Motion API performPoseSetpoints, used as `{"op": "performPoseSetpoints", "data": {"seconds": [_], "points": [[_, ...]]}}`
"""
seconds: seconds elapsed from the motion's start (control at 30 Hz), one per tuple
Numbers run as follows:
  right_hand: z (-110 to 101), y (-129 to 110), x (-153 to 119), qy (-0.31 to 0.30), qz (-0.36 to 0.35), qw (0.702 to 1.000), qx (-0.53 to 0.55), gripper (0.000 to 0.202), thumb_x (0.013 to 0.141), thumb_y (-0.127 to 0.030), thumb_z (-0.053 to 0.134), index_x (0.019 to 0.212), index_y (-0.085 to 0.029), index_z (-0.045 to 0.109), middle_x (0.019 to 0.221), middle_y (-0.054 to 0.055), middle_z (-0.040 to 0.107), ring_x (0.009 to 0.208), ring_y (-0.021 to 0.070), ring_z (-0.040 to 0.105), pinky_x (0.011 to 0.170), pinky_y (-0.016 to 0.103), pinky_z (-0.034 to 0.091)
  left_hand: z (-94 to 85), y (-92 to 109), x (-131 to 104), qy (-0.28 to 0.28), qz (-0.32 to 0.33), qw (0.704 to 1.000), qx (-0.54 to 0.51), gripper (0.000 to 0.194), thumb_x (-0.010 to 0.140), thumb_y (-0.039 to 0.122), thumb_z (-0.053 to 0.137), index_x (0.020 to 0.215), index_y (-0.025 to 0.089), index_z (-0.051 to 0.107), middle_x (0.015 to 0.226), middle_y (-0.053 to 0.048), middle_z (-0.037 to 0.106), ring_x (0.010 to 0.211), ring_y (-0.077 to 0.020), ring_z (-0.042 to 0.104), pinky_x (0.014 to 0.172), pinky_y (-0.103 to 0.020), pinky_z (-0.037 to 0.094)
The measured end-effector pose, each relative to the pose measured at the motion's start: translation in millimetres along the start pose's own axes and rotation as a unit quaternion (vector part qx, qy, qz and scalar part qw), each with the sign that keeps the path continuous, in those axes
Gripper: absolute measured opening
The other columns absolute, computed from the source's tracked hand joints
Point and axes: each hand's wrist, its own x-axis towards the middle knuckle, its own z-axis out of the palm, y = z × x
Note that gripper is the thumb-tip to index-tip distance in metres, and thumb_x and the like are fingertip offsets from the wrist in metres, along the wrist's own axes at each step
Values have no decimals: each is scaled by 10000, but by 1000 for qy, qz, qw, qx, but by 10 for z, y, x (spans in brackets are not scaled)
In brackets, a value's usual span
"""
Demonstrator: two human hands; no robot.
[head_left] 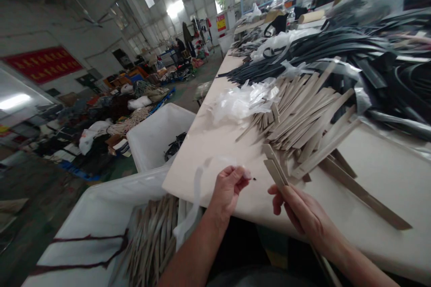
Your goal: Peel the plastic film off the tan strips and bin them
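My left hand is closed in a pinch above the table's near edge. A thin, translucent white strip of film runs from its fingertips, loops left and hangs over the edge beside the forearm. My right hand grips flat beige strips, whose ends point up and away from me; their lower part passes beneath the hand. A small dark speck shows just right of the left fingertips. Beyond the right hand lies a heap of similar beige strips, with one longer strip off to the right.
Crumpled clear plastic and bundles of black strips lie farther along the white table. Left of it stand two white bins: the nearer bin holds beige strips, the farther bin dark pieces.
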Motion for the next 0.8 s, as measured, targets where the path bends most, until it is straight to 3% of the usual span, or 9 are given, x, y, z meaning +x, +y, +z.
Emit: {"op": "performPoseSetpoints", "data": {"seconds": [0.23, 0.53, 0.67, 0.8], "points": [[0, 30, -126, -13, 35, 998, 43, 556, 904, -664, 325, 944, -173, 583, 692, 20, 616, 418, 106, 400, 396, 236, 344, 125, -74, 34, 53, -71, 984, -157, 430, 450, 281, 928, 724, 140, 628, 733, -26, 688, 635, -118, 649, 613, -221, 535], [121, 125, -114, -40, 40, 997, -48, 452, 932, -589, 372, 814, -211, 590, 654, -15, 573, 489, 128, 508, 487, 235, 424, 221, -88, 73, 40, 7, 992, -119, 398, 503, 350, 903, 730, 150, 644, 760, -19, 695, 672, -111, 638, 668, -221, 511], [139, 122, -85, -32, 39, 996, -67, 443, 925, -573, 357, 841, -213, 600, 659, -8, 586, 488, 134, 513, 487, 240, 432, 214, -103, 43, 18, 11, 993, -113, 364, 540, 342, 890, 735, 150, 651, 738, 3, 684, 681, -102, 634, 698, -219, 497], [149, 67, -35, -24, 47, 996, -64, 438, 916, -565, 385, 729, -208, 557, 589, -17, 537, 464, 125, 491, 462, 230, 416, 206, -165, -52, -8, -12, 994, -112, 318, 581, 313, 875, 723, 139, 650, 730, 3, 683, 669, -88, 626, 698, -204, 492]]}}
